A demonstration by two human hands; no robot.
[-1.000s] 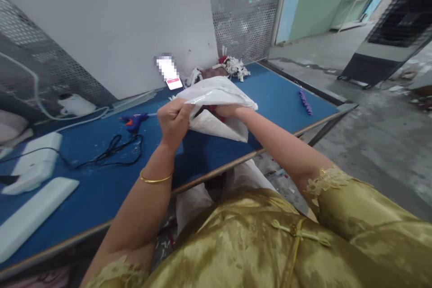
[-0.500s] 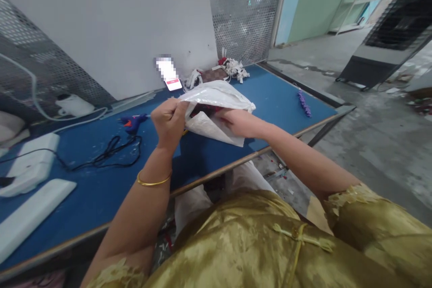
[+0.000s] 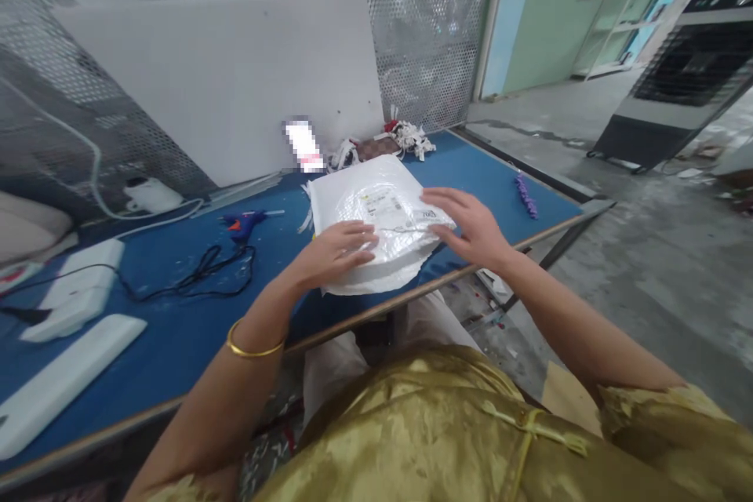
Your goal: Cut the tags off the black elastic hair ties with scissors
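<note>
A white mailing bag [image 3: 376, 208] with a printed label lies flat on the blue table [image 3: 471, 165], its torn flap toward me. My left hand [image 3: 344, 251] rests on the bag's near left part with fingers stretched out. At the right edge, my right hand [image 3: 467, 227] touches the bag, fingers spread and thumb apart. Whatever is inside the bag is hidden. Behind it lie a brown checked piece [image 3: 377, 147] and a heap of white scraps [image 3: 412, 140].
A blue glue gun [image 3: 244, 223] with a coiled black cord sits left. Further left are a white power strip [image 3: 76, 290] and a long white bar [image 3: 64, 380]. A phone [image 3: 304, 145] leans at the back; a purple flower sprig [image 3: 525, 194] lies right.
My right hand has come out of the bag and my left hand has let go of its opening. The bag now lies flat, label up, under my hands.
</note>
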